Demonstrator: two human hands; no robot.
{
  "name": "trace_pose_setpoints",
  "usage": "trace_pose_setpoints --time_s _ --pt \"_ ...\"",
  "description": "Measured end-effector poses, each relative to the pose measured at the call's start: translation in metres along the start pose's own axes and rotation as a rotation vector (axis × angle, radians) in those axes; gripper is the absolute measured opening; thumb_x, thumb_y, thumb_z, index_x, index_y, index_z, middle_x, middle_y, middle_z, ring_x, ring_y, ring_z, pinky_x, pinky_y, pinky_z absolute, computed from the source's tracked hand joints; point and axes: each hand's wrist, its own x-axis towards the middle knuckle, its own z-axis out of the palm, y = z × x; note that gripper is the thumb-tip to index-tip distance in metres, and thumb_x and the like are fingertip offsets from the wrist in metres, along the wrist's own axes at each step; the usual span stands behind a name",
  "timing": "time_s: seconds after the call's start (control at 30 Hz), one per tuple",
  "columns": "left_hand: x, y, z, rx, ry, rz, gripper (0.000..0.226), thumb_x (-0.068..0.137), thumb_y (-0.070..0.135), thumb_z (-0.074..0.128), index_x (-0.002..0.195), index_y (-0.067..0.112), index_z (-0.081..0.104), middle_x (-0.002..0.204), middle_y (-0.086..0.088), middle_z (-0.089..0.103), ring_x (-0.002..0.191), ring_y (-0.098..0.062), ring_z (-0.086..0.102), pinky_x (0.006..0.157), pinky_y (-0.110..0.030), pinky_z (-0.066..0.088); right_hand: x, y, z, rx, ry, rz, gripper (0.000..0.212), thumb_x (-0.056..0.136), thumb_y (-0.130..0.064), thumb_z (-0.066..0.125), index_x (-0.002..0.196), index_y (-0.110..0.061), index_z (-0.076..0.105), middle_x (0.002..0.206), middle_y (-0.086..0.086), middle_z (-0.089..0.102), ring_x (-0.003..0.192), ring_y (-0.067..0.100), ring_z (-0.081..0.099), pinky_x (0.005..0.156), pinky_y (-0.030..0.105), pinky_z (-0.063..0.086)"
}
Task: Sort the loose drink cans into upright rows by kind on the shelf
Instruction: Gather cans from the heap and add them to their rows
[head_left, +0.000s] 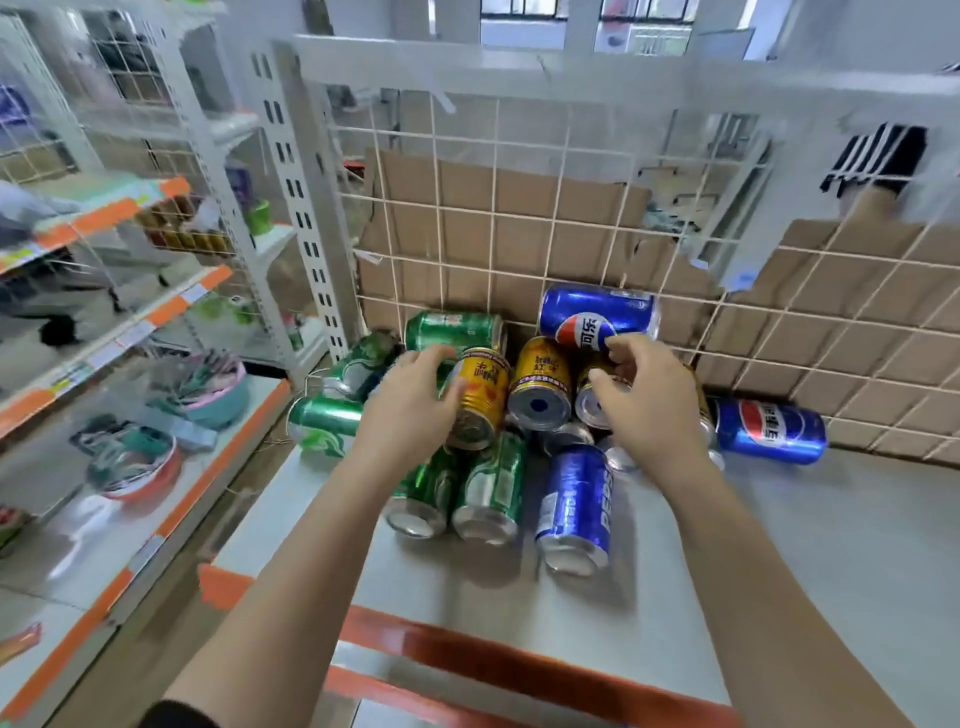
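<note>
The cans lie in a jumble on the grey shelf, heaped against its wire grid back. The left hand wraps a yellow can near the grid. Just beside it, the right hand has fingers curled around another yellow can, below a blue can lying against the grid.

- We see the yellow can by the left hand – glossy printed metal, bare silvery end.
- Green cans – shiny metal w/ bright glare streaks.
- Blue cans – same glossy metal finish, polished rims.
- Shelf – smooth matt grey board, front edge w/ an orange strip, slightly glossy.
- Wire grid at back – thin metal rods, white coated.
- Cardboard behind it – matt brown, torn rough top edge.
- Slotted uprights – white painted metal.
</note>
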Motion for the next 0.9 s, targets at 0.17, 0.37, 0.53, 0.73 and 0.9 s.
trace_pose_setpoints --time_s 0.17,0.37,0.53,0.73,0.9 --pt "0.042 -0.007 -0.006 0.082 -0.026 0.003 0.04 0.098 0.021 0.044 0.137 0.018 0.043 0.132 -0.013 0.049 0.112 -0.029 0.052 0.086 -0.035 0.041 0.034 -0.006 0.007 -0.184 0.111 -0.087 0.028 0.084 -0.022 0.063 0.11 -0.011 0.063 0.108 0.012 0.059 0.107 0.031 0.048 0.092 0.037 0.035" --pt "0.085 -0.029 -0.009 0.192 -0.13 0.027 0.055 0.089 0.007 0.054 0.14 0.019 0.038 0.138 -0.015 0.04 0.124 -0.036 0.042 0.099 -0.043 0.041 0.057 -0.016 0.015 -0.405 0.107 -0.125 0.035 0.081 -0.031 0.063 0.114 -0.019 0.062 0.114 0.008 0.055 0.113 0.032 0.039 0.093 0.047 0.031" --pt "0.11 -0.037 -0.001 0.264 -0.238 0.066 0.075 0.076 0.009 0.068 0.14 0.022 0.031 0.139 -0.014 0.031 0.12 -0.038 0.043 0.093 -0.046 0.045 0.065 -0.019 0.019 -0.515 -0.055 -0.081 0.055 0.08 -0.038 0.063 0.131 -0.027 0.045 0.128 0.005 0.042 0.123 0.03 0.032 0.105 0.047 0.024" --pt "0.13 -0.051 0.005 0.385 -0.213 0.136 0.089 0.065 0.031 0.082 0.138 0.017 0.034 0.143 -0.008 0.032 0.124 -0.036 0.039 0.097 -0.044 0.041 0.069 -0.019 0.024 -0.693 -0.09 -0.068 0.069 0.076 -0.033 0.065 0.138 -0.027 0.035 0.13 0.007 0.04 0.123 0.03 0.037 0.104 0.048 0.025" --pt "0.131 -0.054 -0.001 0.355 -0.163 0.233 0.08 0.061 0.033 0.083 0.13 0.02 0.046 0.132 -0.005 0.046 0.122 -0.029 0.042 0.09 -0.039 0.043 0.069 -0.019 0.028 -0.695 -0.032 -0.062 0.069 0.072 -0.029 0.067 0.136 -0.027 0.042 0.128 0.007 0.044 0.12 0.032 0.038 0.102 0.048 0.026"
